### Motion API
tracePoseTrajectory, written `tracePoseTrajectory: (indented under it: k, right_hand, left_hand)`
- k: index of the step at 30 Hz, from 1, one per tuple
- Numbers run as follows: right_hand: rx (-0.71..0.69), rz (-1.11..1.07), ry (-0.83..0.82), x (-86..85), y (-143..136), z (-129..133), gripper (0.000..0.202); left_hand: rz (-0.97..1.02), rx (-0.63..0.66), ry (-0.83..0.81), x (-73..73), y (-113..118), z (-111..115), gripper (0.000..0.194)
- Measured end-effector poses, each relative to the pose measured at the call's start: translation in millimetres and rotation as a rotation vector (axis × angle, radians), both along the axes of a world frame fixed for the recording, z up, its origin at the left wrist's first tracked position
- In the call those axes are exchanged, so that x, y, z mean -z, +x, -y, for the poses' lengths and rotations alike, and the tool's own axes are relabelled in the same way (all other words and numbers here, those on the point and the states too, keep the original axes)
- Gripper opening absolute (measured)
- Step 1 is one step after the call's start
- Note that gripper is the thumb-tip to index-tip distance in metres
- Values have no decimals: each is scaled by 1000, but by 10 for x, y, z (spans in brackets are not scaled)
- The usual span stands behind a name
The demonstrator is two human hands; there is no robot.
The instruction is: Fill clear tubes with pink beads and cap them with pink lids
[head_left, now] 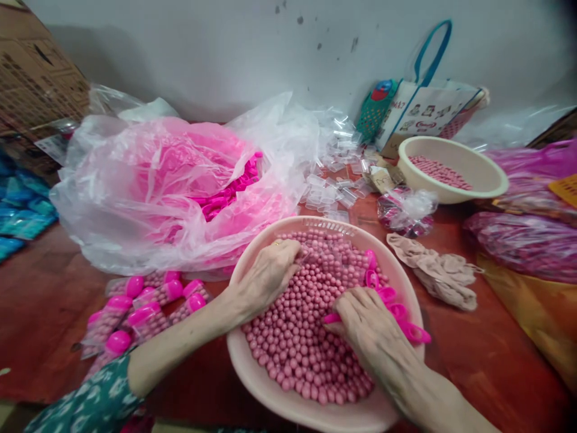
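Observation:
A pale pink plastic basin (252, 385) holds a heap of round pink beads (297, 337). Over its far left side is my left hand (270, 270), fingers pinched together above the beads; what they hold, if anything, is hard to make out near some clear plastic. My right hand (367, 319) is low over the beads at the right, closed around a bright pink plastic piece (332, 318) whose end sticks out past the fingers. More bright pink plastic pieces (386, 294) lie along the basin's right side, one poking over the rim.
Filled clear packets with pink caps (146, 314) lie left of the basin. Behind them spreads a plastic bag (180, 174) of pink pieces. Clear plastic sleeves (327, 191), a cream bowl (491, 180) of beads, a knotted bag (406, 210) and a beige cloth (437, 267) are beyond and right.

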State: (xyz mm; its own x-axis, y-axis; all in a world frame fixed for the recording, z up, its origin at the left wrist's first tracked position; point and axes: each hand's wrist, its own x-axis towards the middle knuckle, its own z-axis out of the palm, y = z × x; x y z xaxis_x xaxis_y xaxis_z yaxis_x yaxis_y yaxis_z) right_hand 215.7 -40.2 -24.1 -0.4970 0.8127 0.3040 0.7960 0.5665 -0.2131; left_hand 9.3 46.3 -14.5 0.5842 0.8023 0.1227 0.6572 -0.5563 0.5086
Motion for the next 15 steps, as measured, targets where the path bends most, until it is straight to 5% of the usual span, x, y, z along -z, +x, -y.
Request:
tracePoseTrajectory:
  k: [5, 11, 15]
  right_hand:
    - [20, -274, -117, 0, -86, -12, 27]
    - [77, -687, -466, -214, -84, -122, 5]
    - [132, -963, -605, -291, -67, -212, 10]
  left_hand:
    - [189, -55, -189, 18, 0, -91, 32]
    - [451, -81, -515, -148, 77, -101, 16]
    - [598, -72, -678, -265, 72, 17, 13]
